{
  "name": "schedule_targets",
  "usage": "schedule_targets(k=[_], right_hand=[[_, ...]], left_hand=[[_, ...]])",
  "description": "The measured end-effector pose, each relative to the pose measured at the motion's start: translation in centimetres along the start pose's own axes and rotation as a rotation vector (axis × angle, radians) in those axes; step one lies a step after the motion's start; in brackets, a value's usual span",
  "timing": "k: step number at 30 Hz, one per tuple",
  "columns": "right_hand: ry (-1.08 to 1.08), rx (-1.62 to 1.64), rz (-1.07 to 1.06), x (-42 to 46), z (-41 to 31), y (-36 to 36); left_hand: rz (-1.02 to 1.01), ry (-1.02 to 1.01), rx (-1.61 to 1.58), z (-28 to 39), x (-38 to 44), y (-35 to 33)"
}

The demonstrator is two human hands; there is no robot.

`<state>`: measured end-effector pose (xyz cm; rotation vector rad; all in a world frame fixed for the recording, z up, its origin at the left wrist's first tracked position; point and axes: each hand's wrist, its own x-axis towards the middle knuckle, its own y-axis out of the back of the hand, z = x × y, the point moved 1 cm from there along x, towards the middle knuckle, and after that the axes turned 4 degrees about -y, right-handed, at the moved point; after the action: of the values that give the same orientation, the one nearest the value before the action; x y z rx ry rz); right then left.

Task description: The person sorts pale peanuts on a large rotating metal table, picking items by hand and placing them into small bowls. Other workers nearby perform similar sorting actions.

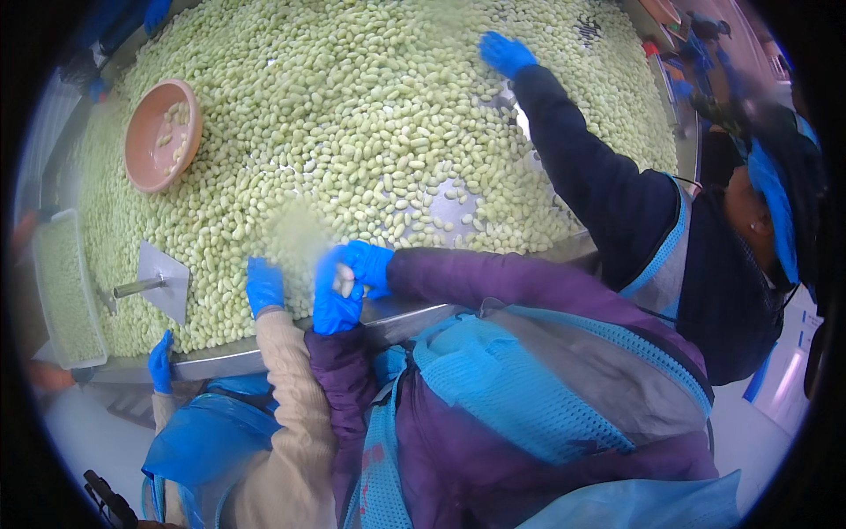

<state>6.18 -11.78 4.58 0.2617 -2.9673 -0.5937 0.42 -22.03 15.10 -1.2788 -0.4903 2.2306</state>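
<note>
My left hand (337, 305), in a blue glove, is raised at the near rim of a metal table, palm up and fingers curled around a few pale oval pieces (344, 280). My right hand (369, 264), also gloved in blue, comes from the right and meets it, its fingertips at those pieces; whether it grips one is hidden. Beyond both hands spreads a thick layer of pale green oval beans (357, 132), with bare metal showing through in patches. A blurred spot in the picture covers some beans just beyond my left hand.
A co-worker's gloved hands (265, 284) are close on my left; another's gloved hand (505, 54) reaches over the beans at right. An orange plastic bowl (190, 142) holding some beans, a metal plate with a tubular handle (173, 281) and a clear bin (92, 330) stand left. The metal rim (410, 322) runs before me.
</note>
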Motion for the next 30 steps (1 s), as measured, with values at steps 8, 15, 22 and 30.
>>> schedule_targets(k=[8,15,22,30], right_hand=[[-0.333,-0.918,0.29,-2.0,8.0,8.8],[-0.864,-0.9,0.534,-13.3,5.6,17.5],[-0.612,-0.206,0.092,-15.2,-2.5,5.6],[-0.829,-0.45,-0.236,-16.3,0.7,5.5]], left_hand=[[0.013,0.044,0.109,-0.4,0.4,-0.5],[0.004,0.063,0.089,-0.9,0.4,-0.1],[0.005,0.071,0.11,-1.6,0.9,-0.7],[-0.015,0.083,0.134,-1.1,1.0,-0.8]])
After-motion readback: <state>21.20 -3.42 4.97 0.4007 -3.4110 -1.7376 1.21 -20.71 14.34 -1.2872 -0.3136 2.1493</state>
